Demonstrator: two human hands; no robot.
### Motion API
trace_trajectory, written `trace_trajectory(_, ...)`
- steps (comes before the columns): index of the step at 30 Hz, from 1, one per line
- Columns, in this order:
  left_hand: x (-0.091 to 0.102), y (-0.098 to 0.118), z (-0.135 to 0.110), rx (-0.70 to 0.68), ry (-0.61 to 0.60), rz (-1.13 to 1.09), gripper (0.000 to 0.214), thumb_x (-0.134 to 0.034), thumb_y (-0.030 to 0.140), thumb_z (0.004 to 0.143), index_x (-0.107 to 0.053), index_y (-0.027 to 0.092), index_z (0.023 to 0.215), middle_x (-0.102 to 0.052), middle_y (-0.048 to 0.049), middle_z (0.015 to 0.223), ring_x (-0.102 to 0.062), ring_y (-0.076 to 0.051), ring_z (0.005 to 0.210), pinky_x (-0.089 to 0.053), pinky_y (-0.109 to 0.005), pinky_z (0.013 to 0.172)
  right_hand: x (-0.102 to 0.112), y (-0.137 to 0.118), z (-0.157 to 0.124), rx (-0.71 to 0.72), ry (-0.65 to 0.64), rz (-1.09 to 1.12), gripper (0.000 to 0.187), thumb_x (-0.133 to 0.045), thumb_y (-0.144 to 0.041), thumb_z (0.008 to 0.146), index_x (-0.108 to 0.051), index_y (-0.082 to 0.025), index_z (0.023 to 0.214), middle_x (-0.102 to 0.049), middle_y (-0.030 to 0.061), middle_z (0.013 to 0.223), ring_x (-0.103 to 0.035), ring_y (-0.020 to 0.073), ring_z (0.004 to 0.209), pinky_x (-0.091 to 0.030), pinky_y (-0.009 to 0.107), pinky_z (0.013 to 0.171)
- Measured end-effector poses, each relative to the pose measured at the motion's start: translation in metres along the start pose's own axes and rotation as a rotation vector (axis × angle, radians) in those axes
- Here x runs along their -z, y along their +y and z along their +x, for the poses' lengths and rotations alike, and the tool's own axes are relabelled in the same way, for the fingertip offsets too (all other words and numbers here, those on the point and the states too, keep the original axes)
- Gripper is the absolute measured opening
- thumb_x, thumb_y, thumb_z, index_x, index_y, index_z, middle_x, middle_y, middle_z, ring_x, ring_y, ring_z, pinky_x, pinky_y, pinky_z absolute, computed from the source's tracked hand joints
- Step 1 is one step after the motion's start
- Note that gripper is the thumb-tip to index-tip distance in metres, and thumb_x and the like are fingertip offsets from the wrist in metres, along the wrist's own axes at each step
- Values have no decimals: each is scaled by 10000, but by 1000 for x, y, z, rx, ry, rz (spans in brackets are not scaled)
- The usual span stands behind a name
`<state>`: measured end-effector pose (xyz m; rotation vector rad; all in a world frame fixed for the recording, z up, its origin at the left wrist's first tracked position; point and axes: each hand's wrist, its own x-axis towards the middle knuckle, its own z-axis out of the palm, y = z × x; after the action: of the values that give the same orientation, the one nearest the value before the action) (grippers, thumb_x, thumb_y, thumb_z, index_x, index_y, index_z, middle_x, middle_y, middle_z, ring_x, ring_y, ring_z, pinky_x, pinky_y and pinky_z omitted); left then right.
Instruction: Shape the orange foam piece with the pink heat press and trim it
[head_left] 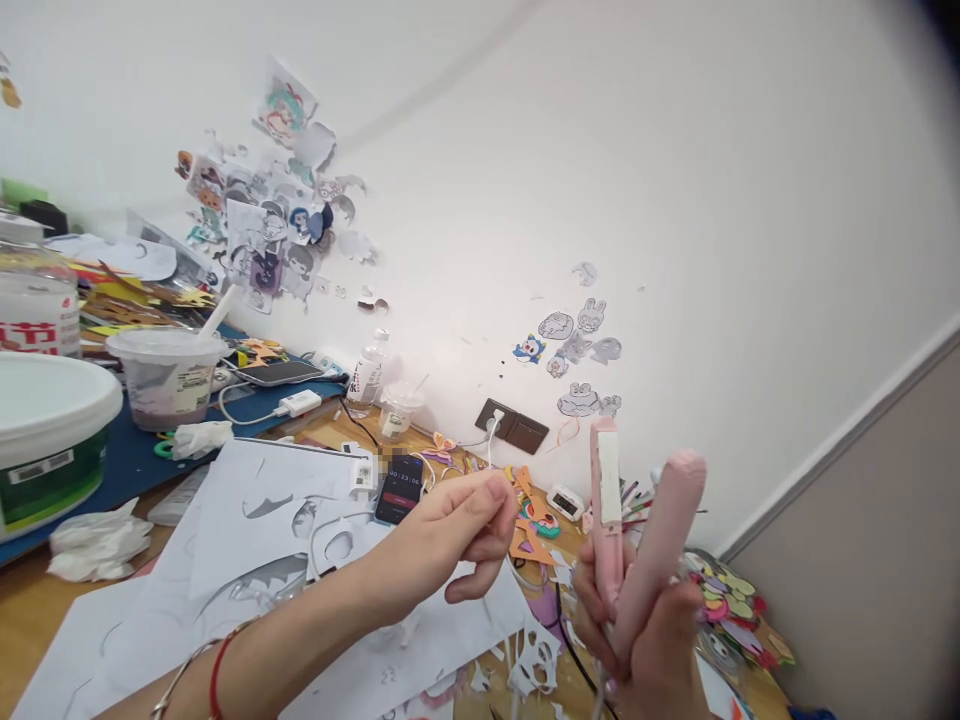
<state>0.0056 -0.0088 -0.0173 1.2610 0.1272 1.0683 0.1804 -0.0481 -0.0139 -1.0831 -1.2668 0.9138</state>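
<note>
My right hand (pixel 652 640) grips a pink hair straightener (pixel 667 530), held upright at the lower right. Its two arms stand apart at the top, and a pale plate shows on the inner face of the left arm. My left hand (pixel 472 530) is raised over the desk, to the left of the straightener and apart from it. Its fingers are curled and the thumb presses against the index finger; whether anything thin is pinched there I cannot make out. Below my left forearm lie white sheets of paper (pixel 262 510) with drawings and cut holes.
A phone (pixel 400 488) showing a timer lies behind my left hand. Paper scraps (pixel 536 655) and a dark cord (pixel 574 650) lie between my hands. At left stand a tub (pixel 52 400), a lidded cup (pixel 169 375) and crumpled tissue (pixel 97 540). A wall socket (pixel 510 425) holds a plug.
</note>
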Motion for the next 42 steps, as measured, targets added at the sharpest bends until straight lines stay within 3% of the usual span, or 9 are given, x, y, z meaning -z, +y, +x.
trace_trajectory(5, -14, -7, -2, 94, -142, -78, 359, -337, 461, 929, -329, 199, 684, -258, 94, 568, -235, -23, 358, -151, -178, 354, -21, -4, -19, 86, 46, 22, 467, -699, -564, 609, -423, -221, 762, -500, -54, 610, -183, 3, 370, -102, 190, 378)
trace_trajectory(8, -21, -12, -4, 172, -164, -58, 337, -314, 476, 931, -367, 204, 739, -247, 101, 540, -202, -42, 370, -133, -182, 350, -34, -11, -30, 128, 197, 17, 371, -711, -377, 656, -395, -230, 782, -589, -21, 796, -260, 4, 403, -181, 177, 373)
trace_trajectory(11, -27, -17, -5, 250, -166, -18, 344, -304, 526, 913, -381, 209, 804, -294, 95, 559, -204, -44, 380, -115, -188, 355, -42, -17, -37, 159, 273, 50, 334, -687, -279, 660, -377, -240, 779, -586, -36, 791, -323, 21, 430, -288, 165, 379)
trace_trajectory(17, -29, -22, -7, 283, -174, 5, 370, -323, 563, 892, -391, 208, 816, -294, 94, 569, -195, -36, 385, -117, -184, 355, -39, -16, -38, 186, 273, -75, 292, -669, -309, 698, -407, -238, 805, -522, -53, 670, -375, 48, 460, -379, 178, 411)
trace_trajectory(22, -30, -17, -6, 303, -118, 104, 328, -323, 508, 918, -428, 207, 842, -329, 86, 577, -242, -42, 407, -123, -194, 373, -35, -13, -38, 198, 192, -89, 271, -625, -326, 753, -371, -245, 806, -511, -48, 680, -410, 68, 481, -359, 197, 408)
trace_trajectory(29, -30, -13, -7, 350, -161, -27, 285, -365, 476, 918, -405, 212, 818, -281, 102, 536, -198, -46, 380, -89, -215, 373, -32, -10, -39, 171, 174, 33, 271, -618, -293, 743, -363, -250, 822, -505, -33, 746, -524, 98, 600, -309, 184, 399)
trace_trajectory(33, -30, -14, -8, 359, -144, -34, 302, -345, 455, 930, -361, 209, 756, -288, 97, 552, -214, -41, 386, -103, -215, 379, -31, -11, -37, 181, 167, 33, 251, -598, -271, 717, -369, -255, 816, -501, -46, 719, -484, 82, 543, -312, 189, 403)
trace_trajectory(36, -30, -15, -7, 351, -156, -5, 314, -340, 492, 919, -342, 218, 766, -301, 94, 574, -201, -44, 390, -102, -218, 380, -31, -12, -36, 184, 187, -19, 269, -608, -265, 689, -369, -254, 812, -512, -51, 720, -423, 63, 487, -363, 199, 428)
trace_trajectory(42, -32, -15, -7, 343, -143, 70, 350, -345, 540, 899, -341, 216, 764, -304, 96, 553, -222, -52, 405, -117, -213, 386, -31, -5, -35, 203, 212, -129, 310, -624, -276, 691, -363, -257, 857, -572, -24, 783, -501, 95, 538, -473, 256, 533)
